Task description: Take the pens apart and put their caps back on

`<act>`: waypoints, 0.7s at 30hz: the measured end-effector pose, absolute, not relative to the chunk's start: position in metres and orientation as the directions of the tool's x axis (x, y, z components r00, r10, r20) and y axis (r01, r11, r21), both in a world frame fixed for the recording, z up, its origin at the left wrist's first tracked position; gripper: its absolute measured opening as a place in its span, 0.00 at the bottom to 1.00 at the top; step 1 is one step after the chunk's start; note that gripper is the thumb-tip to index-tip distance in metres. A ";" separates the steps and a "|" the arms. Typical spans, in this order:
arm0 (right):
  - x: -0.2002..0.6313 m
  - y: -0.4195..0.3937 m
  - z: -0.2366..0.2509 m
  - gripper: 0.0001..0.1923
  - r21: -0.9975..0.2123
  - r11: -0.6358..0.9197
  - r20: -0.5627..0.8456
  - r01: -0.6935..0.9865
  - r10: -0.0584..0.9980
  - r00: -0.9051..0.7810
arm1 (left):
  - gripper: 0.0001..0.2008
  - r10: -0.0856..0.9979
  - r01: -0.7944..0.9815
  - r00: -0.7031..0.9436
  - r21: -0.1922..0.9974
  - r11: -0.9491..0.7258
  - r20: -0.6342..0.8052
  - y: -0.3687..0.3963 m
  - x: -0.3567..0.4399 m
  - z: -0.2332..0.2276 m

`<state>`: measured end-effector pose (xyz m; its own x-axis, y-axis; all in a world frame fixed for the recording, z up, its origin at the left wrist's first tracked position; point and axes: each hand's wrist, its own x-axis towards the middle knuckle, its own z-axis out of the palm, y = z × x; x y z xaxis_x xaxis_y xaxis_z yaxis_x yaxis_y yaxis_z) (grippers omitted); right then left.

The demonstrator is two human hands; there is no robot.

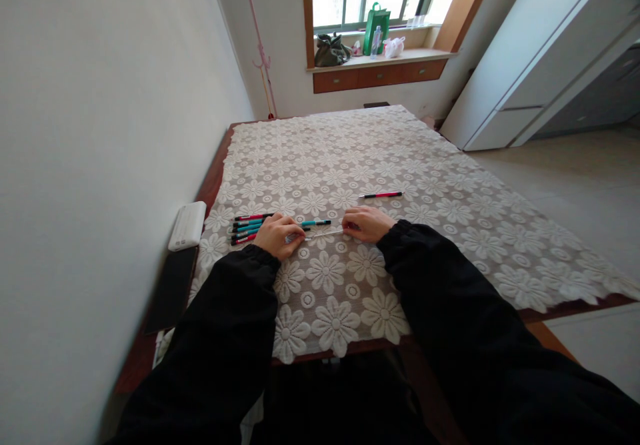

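Both hands closed on 1 thin pale refill rod, held level just above the tablecloth.

Left hand (279, 234) pinches the near-left end of the refill rod (325, 234); right hand (367, 224) pinches its right end, fingers together. A teal pen (316, 222) lies just beyond the rod. A cluster of red and teal pens (249, 228) sits touching the left hand's far-left side; 1 red pen (381, 195) lies apart, farther right. Judged early: most pens untouched. The lace tablecloth (400, 165) offers open room far and right; wall, white box (187, 226) and table edge close the left.
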<state>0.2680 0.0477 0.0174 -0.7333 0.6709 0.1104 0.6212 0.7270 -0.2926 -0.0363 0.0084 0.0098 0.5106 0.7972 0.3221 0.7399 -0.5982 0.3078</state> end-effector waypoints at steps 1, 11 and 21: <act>0.269 0.048 0.017 0.05 -0.297 0.725 0.105 0.621 0.671 -0.734 | 0.05 0.798 0.740 0.510 0.308 -0.598 0.321 0.008 -0.036 0.009; 0.269 0.047 0.019 0.05 -0.288 0.723 0.101 0.628 0.675 -0.731 | 0.06 0.800 0.745 0.512 0.302 -0.595 0.314 0.008 -0.036 0.010; 0.261 0.042 0.015 0.05 -0.299 0.724 0.150 0.621 0.679 -0.719 | 0.07 0.795 0.744 0.515 0.294 -0.600 0.320 0.009 -0.036 0.008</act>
